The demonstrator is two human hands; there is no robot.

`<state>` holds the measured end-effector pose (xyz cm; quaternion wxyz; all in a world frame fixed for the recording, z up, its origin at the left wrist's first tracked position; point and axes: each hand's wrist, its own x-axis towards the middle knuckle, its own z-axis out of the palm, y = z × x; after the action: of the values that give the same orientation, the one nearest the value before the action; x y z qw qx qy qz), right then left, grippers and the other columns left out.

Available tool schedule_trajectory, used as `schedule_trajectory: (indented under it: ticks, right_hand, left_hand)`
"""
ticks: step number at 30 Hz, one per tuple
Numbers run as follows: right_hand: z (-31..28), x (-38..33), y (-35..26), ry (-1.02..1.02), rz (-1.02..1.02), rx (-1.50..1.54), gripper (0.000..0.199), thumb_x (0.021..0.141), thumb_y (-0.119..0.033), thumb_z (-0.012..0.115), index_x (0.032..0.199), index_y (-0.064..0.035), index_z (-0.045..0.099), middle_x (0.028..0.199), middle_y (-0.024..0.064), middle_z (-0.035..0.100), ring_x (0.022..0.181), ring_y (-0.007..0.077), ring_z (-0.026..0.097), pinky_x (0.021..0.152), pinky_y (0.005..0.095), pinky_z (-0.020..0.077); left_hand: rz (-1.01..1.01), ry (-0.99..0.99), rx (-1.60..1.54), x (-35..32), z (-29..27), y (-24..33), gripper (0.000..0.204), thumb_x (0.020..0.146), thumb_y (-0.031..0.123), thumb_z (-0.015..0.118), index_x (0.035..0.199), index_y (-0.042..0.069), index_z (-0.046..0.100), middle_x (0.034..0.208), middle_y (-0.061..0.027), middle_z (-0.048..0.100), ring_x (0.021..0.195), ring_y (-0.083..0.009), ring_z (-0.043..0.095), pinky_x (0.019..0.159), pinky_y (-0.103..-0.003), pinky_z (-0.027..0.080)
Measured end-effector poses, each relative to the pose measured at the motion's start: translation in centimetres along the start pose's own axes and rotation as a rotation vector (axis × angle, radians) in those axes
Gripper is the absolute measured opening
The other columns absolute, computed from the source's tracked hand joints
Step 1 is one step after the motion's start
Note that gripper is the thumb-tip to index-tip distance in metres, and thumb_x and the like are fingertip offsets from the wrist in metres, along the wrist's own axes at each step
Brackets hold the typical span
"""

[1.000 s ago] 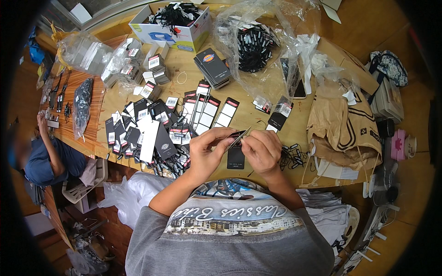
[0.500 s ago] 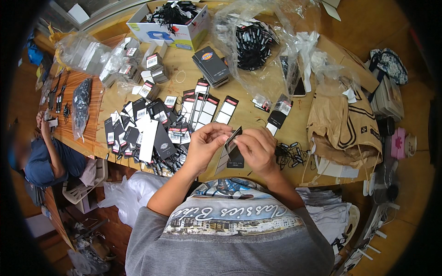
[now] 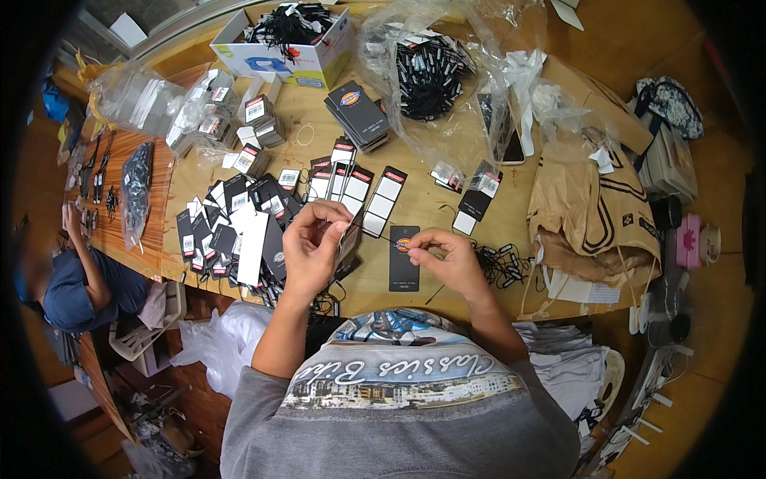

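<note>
My left hand point(image 3: 313, 246) is closed in a pinch on a hang tag point(image 3: 348, 244), held nearly edge-on so that its printed face is hidden. A thin black string point(image 3: 378, 234) runs taut from the tag to my right hand point(image 3: 448, 257), whose thumb and fingers pinch its far end. On the table between my hands lies a black card tag point(image 3: 404, 271) with a coloured logo. Just beyond them are white-and-black tags point(image 3: 384, 199) with red bands. A heap of barcoded tags point(image 3: 231, 215) spreads left of my left hand.
At the back stand a white carton point(image 3: 291, 64) of black strings and a clear bag point(image 3: 487, 68) around more strings. A stack of black cards point(image 3: 359, 120) is nearer. Loose strings point(image 3: 501, 267) and a brown paper bag point(image 3: 594, 215) lie rightward. Another person point(image 3: 96, 279) sits at left.
My hands have moved apart. My left hand has carried the tag leftward, while the string now stretches to my right hand. The black card beneath shows fully.
</note>
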<state>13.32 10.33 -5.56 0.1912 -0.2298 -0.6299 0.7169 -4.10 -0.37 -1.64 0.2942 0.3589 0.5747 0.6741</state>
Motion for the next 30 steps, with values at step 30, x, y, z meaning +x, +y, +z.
schedule_trajectory:
  ticks: [30]
  right_hand:
    - [0.1, -0.1, -3.5, -0.074, -0.059, -0.191, 0.018, 0.080, 0.004, 0.042, 0.093, 0.0011, 0.054, 0.073, 0.0077, 0.053, 0.056, 0.0096, 0.048, 0.053, 0.0214, 0.0402]
  left_hand:
    - [-0.286, 0.019, -0.718, 0.3, -0.3, 0.0, 0.010, 0.084, 0.013, 0.048, 0.081, 0.004, 0.045, 0.074, -0.0072, 0.054, 0.066, -0.0156, 0.055, 0.063, -0.028, 0.045]
